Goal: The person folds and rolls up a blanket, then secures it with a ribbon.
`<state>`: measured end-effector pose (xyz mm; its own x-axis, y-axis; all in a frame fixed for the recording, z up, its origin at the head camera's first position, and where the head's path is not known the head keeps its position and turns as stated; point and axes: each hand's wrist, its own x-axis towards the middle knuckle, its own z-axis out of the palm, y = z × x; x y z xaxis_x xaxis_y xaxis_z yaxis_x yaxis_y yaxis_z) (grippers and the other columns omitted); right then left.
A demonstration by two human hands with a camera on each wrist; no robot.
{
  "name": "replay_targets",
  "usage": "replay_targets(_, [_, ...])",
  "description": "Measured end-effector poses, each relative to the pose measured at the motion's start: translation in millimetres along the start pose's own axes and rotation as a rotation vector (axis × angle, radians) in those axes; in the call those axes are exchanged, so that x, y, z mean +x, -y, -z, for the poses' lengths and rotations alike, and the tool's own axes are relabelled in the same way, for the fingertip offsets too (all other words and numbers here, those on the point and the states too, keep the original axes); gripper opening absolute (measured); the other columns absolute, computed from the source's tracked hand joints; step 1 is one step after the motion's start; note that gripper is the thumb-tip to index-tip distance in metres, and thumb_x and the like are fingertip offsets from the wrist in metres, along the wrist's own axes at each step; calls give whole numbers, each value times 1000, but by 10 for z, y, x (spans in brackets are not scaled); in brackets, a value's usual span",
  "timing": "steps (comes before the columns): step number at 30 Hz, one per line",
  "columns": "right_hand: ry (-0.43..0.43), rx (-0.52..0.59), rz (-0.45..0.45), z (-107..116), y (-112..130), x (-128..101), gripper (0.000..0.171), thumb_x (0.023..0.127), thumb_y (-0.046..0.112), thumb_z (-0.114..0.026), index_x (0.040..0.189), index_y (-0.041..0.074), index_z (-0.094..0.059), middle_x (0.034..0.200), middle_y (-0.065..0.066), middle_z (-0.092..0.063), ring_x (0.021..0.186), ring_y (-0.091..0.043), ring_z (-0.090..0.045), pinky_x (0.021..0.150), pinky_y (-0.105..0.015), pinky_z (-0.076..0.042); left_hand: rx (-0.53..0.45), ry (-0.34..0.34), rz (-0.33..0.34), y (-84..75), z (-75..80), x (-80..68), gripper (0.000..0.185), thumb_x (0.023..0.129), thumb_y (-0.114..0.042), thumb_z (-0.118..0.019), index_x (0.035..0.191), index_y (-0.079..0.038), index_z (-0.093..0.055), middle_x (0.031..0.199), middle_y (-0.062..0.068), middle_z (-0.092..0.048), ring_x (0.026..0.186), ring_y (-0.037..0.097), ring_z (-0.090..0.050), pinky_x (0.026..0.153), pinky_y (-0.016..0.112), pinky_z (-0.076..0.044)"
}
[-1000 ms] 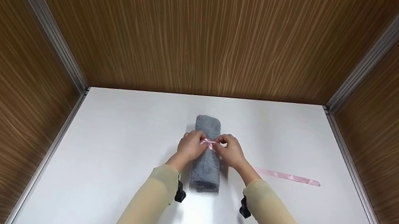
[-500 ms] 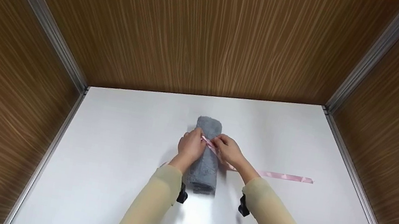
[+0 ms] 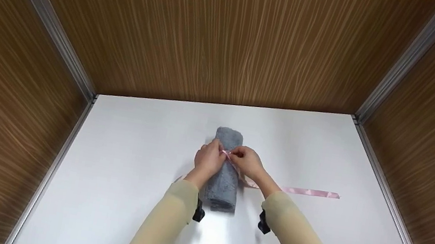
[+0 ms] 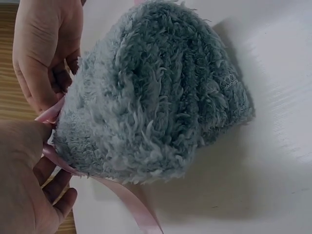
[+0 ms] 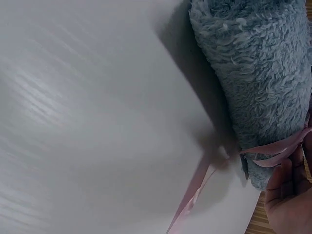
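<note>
A rolled grey fluffy towel (image 3: 223,186) lies lengthwise on the white table, under both hands. A pink ribbon (image 3: 232,163) passes over its top and crosses there, between the two hands. My left hand (image 3: 209,158) pinches the ribbon at the left side of the roll. From the right, my right hand (image 3: 249,163) pinches it close to the left fingertips. In the left wrist view, the ribbon (image 4: 131,202) runs under the towel (image 4: 136,97) and out across the table. The right wrist view shows ribbon strands (image 5: 278,148) at the right fingers; the crossing itself is partly hidden.
A flat ribbon tail (image 3: 311,192) stretches rightward over the white table (image 3: 121,176). Wood-grain panels (image 3: 231,37) stand at the back and both sides, with metal rails (image 3: 394,206) along the table's side edges.
The ribbon was stretched between both hands, then slanted across the roll to the right; now it crosses at the fingertips. Its right tail has slid slightly left. The hands stay close together.
</note>
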<state>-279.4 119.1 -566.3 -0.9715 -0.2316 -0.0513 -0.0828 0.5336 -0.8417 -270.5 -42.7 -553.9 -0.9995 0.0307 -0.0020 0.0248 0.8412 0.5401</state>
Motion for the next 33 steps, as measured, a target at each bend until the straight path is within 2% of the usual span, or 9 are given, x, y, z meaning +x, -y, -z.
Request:
replay_targets(7, [-71,60,-70,11,18,-4,12,97,19,-65,95,7,-66,83,-1,-61,74,-15,-54,63,-27,-43,-34,13,-28,15,20,-10,11,101,-26,-64,98,-15,-64,91,1,-67,87,24,-64,77,42,-52])
replay_targets(10, [-85,93,-87,31,20,-7,12,97,19,-63,95,7,-64,82,0,-60,73,-14,-53,62,-26,-42,-98,42,-41,33,44,-14,12,102,-25,-62,98,-14,-66,91,0,-67,82,20,-62,75,39,-52])
replay_targets(14, [-92,138,-98,58,3,-25,12,99,19,-62,95,7,-64,84,-1,-61,74,-14,-54,63,-26,-43,-202,97,-20,50,75,-13,13,104,-24,-61,100,-13,-67,91,1,-66,79,17,-57,73,35,-50])
replay_targets(17, [-80,208,-90,75,-25,-30,14,102,19,-60,96,6,-63,88,-4,-63,78,-17,-56,65,-27,-45,-238,120,-1,54,94,-15,14,104,-24,-61,100,-12,-67,91,1,-65,79,17,-56,72,35,-49])
replay_targets(23, [-44,331,-51,106,-46,-27,15,104,16,-62,103,1,-62,89,-10,-66,84,-25,-60,69,-29,-46,-204,82,-31,74,104,-21,13,102,-22,-65,99,-11,-71,92,2,-69,82,19,-61,76,37,-52])
replay_targets(27, [-17,372,-53,148,-35,-35,18,100,12,-67,112,-1,-61,89,-9,-66,86,-27,-62,78,-42,-50,-156,48,-50,70,110,-25,11,98,-22,-69,95,-13,-74,90,0,-71,86,22,-63,80,40,-52])
replay_targets(30, [-22,368,-47,177,-22,-34,22,98,9,-69,116,-2,-63,92,-9,-67,89,-26,-64,87,-52,-51,-149,50,-49,69,112,-29,10,97,-22,-70,94,-14,-75,88,-2,-71,83,22,-63,79,41,-52])
replay_targets(33, [-47,374,-38,192,-12,-22,23,97,6,-69,118,-3,-65,96,-11,-68,92,-25,-66,90,-56,-51,-147,57,-47,77,112,-30,10,97,-23,-71,94,-14,-75,88,-2,-72,81,21,-64,77,40,-52])
